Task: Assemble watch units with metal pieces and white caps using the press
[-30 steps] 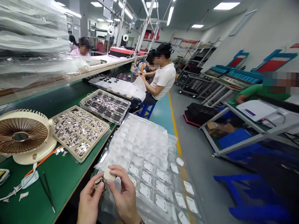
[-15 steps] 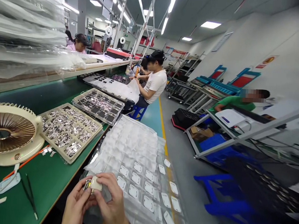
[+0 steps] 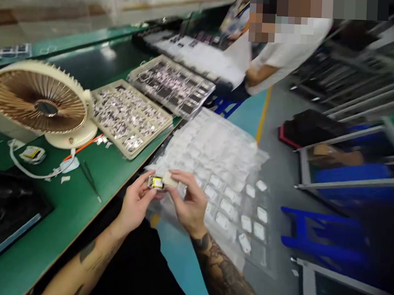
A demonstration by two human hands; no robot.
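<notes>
Between the fingertips of my left hand [image 3: 139,197] is a small device half with a yellow part inside [image 3: 156,182]. My right hand [image 3: 190,201] pinches a cream plastic cover [image 3: 170,179] at the device half's right side. The two pieces sit edge to edge; whether they touch is too blurred to tell. Both hands are above the near edge of a clear plastic tray sheet [image 3: 196,154], which has several white covers [image 3: 227,206] in its pockets. On the bench to the left lies a similar device half with a yellow part [image 3: 32,154].
A cream fan [image 3: 45,108] stands on the green bench [image 3: 79,223]. Behind it are a compartment tray of small parts [image 3: 131,151] and a second parts tray [image 3: 185,112]. Black tweezers [image 3: 90,182] lie near the edge. A co-worker in a white shirt [image 3: 296,47] sits beyond; blue stools [image 3: 323,240] stand right.
My view has tilted down and turned left. The cream cover, over part of the device before, is now apart to the right, showing more of the yellow part.
</notes>
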